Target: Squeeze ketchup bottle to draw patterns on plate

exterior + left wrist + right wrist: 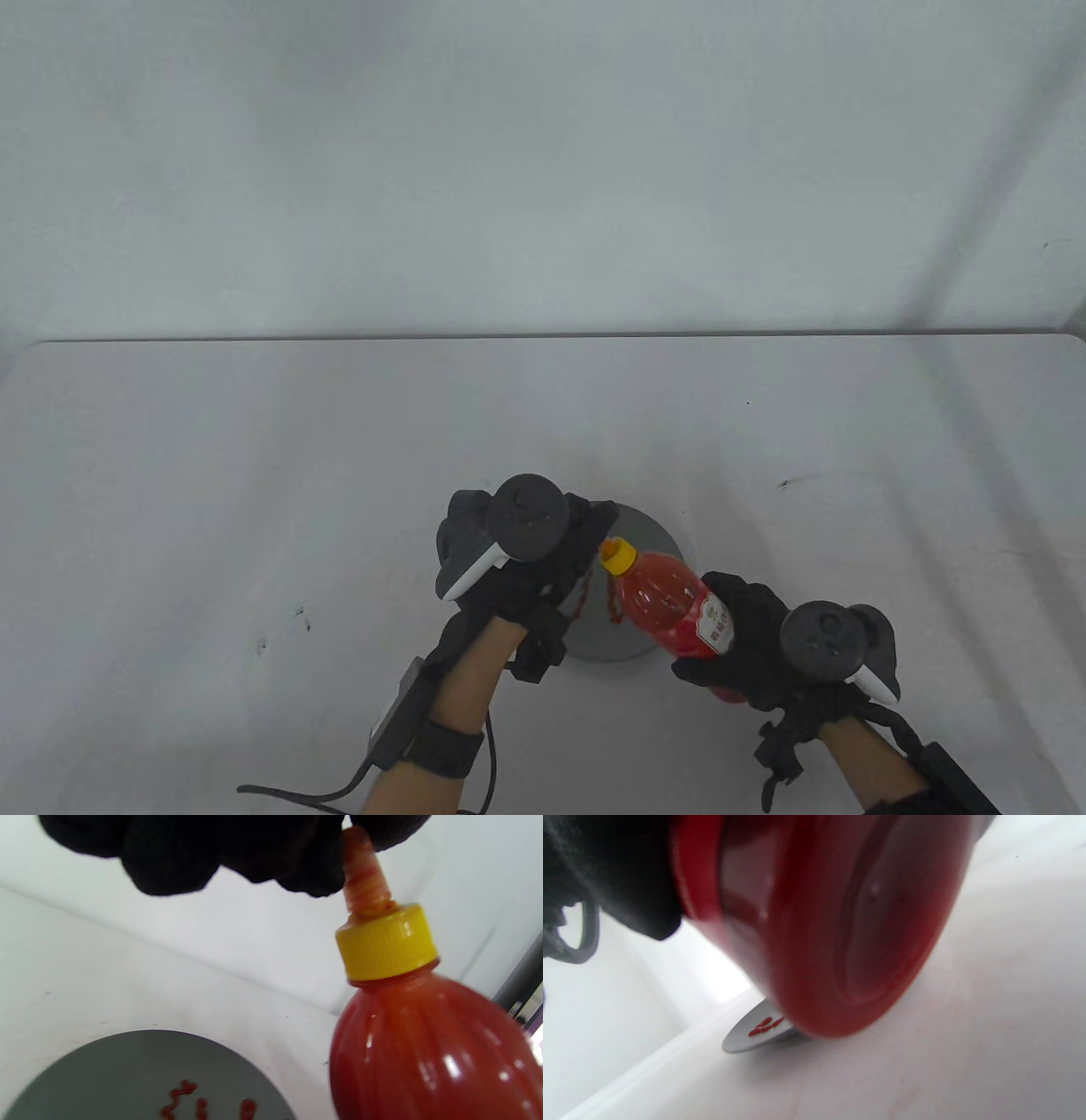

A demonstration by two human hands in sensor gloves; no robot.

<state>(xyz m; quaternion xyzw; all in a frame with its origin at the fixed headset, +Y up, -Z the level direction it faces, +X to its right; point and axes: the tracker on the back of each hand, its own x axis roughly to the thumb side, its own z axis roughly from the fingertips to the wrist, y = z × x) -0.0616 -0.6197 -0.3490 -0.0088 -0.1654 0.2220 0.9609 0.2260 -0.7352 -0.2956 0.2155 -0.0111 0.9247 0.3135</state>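
Observation:
A red ketchup bottle (pixel 670 607) with a yellow cap (pixel 618 556) leans to the upper left over a round grey plate (pixel 604 643). My right hand (pixel 747 645) grips its body around the label. My left hand (pixel 587 533) is at the bottle's top. In the left wrist view its curled fingers (pixel 169 853) close around the tip of the orange nozzle (pixel 365 878) above the cap (pixel 386 942). Ketchup squiggles (pixel 182 1096) lie on the plate (pixel 127 1069). The right wrist view is filled by the bottle's base (pixel 831 921), with the plate (pixel 742 1039) behind.
The white table (pixel 254 467) runs to a far edge against a pale wall. Cables trail from both wrists at the bottom edge. A few small dark specks mark the tabletop (pixel 785 484).

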